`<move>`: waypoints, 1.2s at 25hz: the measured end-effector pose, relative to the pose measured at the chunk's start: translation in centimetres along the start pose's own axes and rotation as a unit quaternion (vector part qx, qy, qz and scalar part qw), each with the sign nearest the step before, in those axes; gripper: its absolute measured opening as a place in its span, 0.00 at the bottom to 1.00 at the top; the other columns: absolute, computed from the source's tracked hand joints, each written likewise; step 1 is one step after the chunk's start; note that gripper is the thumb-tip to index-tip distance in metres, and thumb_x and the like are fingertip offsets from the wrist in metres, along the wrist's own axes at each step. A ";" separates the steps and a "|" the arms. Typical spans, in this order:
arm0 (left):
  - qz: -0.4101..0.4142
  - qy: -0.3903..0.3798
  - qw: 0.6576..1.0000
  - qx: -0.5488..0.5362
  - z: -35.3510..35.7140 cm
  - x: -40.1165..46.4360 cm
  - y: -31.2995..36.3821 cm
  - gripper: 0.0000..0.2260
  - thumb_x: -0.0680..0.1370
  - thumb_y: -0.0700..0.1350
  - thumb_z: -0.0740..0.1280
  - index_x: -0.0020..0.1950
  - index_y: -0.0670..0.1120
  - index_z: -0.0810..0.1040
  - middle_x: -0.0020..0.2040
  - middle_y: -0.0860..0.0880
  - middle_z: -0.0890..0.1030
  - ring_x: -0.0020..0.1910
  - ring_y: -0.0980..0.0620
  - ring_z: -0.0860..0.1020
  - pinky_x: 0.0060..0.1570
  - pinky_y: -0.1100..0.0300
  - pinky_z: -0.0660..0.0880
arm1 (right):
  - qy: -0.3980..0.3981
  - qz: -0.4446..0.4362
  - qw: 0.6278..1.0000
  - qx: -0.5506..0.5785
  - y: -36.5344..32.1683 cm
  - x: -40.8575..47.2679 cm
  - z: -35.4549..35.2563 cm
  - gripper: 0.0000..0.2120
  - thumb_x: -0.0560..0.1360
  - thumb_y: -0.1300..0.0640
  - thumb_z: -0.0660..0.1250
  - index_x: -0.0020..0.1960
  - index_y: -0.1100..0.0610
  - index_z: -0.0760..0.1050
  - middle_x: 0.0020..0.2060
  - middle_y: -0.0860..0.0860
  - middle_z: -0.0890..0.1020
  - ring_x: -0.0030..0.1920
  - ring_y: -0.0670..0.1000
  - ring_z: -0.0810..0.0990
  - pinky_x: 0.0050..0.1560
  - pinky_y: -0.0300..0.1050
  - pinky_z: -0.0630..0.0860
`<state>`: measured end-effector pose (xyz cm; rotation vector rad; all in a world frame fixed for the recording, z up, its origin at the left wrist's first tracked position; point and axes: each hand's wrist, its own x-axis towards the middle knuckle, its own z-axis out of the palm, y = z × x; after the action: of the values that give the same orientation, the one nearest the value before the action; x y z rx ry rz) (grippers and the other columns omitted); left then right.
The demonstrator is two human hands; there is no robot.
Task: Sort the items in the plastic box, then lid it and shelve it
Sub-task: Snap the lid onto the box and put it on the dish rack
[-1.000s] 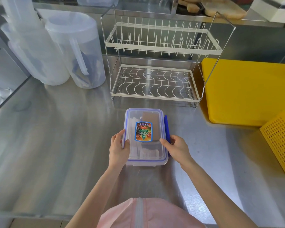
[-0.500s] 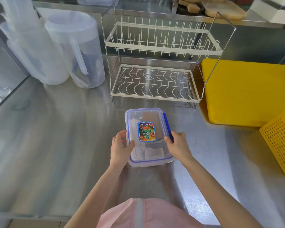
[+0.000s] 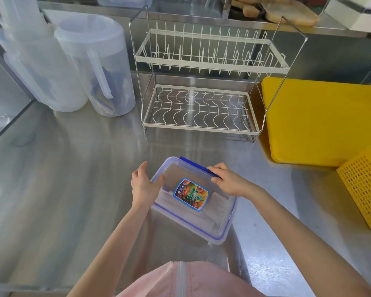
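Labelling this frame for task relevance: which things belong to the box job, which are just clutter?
Job:
- clear plastic box with blue-trimmed lid
- left hand
- right hand
- white two-tier wire dish rack, probably the shelf

Clutter:
- translucent plastic jugs
- yellow cutting board
- yellow perforated basket

box contents (image 3: 193, 213): blurred, unreadable | label (image 3: 191, 194): print illegible | yellow basket (image 3: 364, 189): cut by right edge
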<state>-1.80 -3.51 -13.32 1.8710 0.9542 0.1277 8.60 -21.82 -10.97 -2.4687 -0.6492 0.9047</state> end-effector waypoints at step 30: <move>0.018 -0.010 1.000 -0.011 0.5 -1.8 -2.2 0.15 0.78 0.48 0.59 0.62 0.45 0.73 0.57 0.43 0.78 0.55 0.44 0.74 0.51 0.57 0.67 | 0.260 0.119 0.884 0.369 1.3 -6.6 7.1 0.18 0.77 0.53 0.61 0.65 0.57 0.67 0.57 0.54 0.77 0.52 0.51 0.76 0.50 0.44 0.76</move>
<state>-4.02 -4.60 -14.73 1.8666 0.9031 0.1403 -0.34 -24.90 -13.46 -1.9502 0.1787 0.4020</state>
